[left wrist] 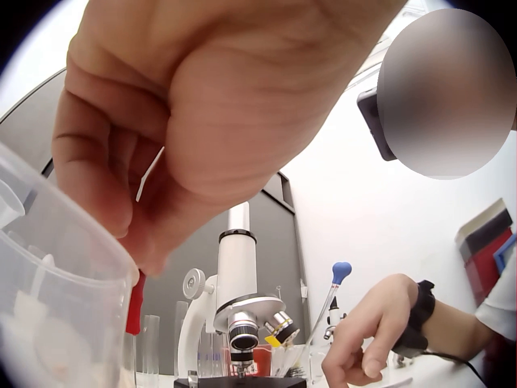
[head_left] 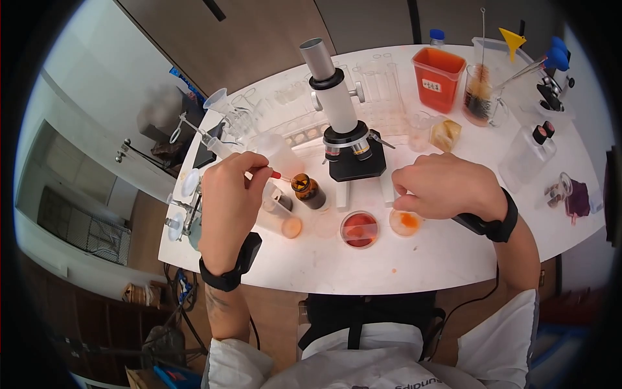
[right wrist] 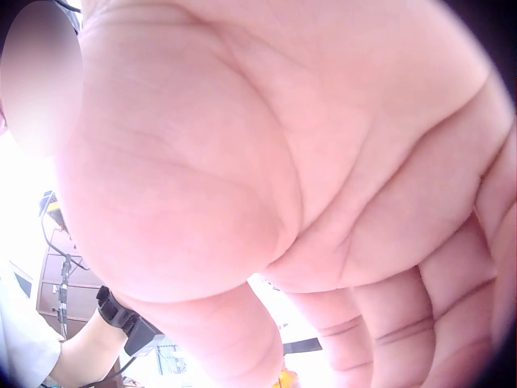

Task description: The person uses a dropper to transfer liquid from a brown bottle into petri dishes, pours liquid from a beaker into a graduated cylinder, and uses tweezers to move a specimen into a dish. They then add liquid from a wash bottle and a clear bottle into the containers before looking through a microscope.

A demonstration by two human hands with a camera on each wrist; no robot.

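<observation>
label (head_left: 431, 85) on red tub (head_left: 440, 72) and shirt lettering (head_left: 418, 385) (both small) are unreadable.

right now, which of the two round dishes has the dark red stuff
The left dish, the one farther from the right hand; the other dish, beside that hand, shows an orange patch.

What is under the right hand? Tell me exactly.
Below the right hand, a shallow round dish shows, with an orange patch inside. The fingers hide part of its far edge; whatever lies beneath the palm cannot be seen.
</observation>
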